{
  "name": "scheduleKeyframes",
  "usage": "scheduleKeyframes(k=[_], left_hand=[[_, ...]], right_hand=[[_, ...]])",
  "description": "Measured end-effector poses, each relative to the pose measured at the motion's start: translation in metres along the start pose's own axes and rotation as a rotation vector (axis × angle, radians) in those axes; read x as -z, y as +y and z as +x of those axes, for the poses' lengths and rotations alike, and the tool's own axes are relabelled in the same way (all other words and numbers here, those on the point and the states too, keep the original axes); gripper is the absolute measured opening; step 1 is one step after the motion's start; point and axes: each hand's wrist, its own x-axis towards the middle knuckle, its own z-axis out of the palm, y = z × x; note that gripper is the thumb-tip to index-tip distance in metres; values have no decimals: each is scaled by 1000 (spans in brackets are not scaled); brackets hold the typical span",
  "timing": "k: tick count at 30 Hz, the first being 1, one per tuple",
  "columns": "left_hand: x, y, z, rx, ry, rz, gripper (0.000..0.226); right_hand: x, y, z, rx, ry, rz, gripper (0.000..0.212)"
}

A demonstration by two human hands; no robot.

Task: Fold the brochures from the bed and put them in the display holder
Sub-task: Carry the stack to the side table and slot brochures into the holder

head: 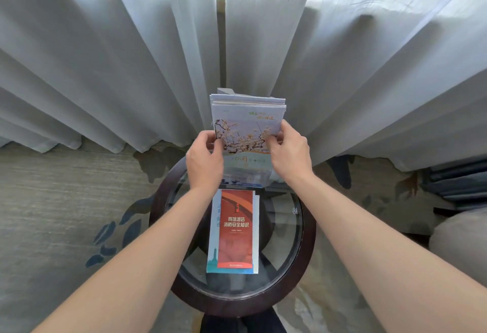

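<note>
A stack of folded brochures (247, 122) stands upright in a clear display holder (246, 174) at the far edge of a round glass table. The front brochure shows pale blossom on a light blue cover. My left hand (204, 158) pinches its left edge and my right hand (288, 153) pinches its right edge, both about halfway down. On the glass nearer to me lies a red folded brochure (237, 230) on top of a white and blue one (214, 248).
The round table (308, 240) has a dark wooden rim and a glass top. Sheer grey curtains (105, 69) hang close behind it. Patterned carpet (66, 201) spreads to the left. A grey cushioned seat (458, 237) stands at the right edge.
</note>
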Motion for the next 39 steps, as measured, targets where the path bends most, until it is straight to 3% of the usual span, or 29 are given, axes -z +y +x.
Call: scheduleKeyframes(k=[5,18,29,39], left_hand=[[-3,14,12,7,24,16,10],[-13,-26,12,101,-18,84,16],[-9,-20,26,80,55,-5,11],[-15,-38,19,-48,-16,240,12]], right_hand=[[7,-6,8,23,86,12,17],[-29,35,10,14,33,-51,8],[-35,19,30,159,71,-120,12],[-43,50,23,68,69,-234,18]])
